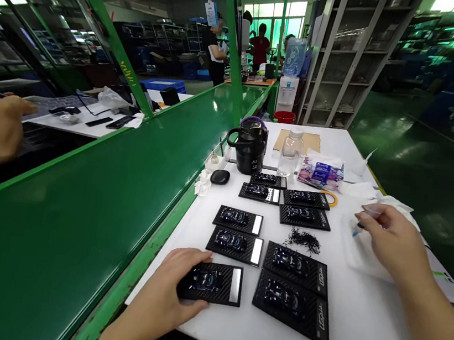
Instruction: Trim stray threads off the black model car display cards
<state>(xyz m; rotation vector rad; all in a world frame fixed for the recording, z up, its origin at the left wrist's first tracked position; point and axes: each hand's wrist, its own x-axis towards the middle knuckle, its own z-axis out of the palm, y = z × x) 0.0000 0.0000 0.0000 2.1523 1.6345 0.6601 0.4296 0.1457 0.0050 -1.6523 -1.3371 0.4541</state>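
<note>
My left hand grips the left end of a black carbon-pattern card with a small dark model car on it, flat at the near edge of the white table. My right hand hovers at the right over a clear plastic sheet, fingers pinched on a small thin tool with a blue tip. Between the hands lie several more black cards with cars, and a small heap of thin black pieces.
A black jug, a clear bottle, a colourful packet and a black oval case stand at the table's far end. A green conveyor runs along the left. Another person's hand works at far left; people stand far back.
</note>
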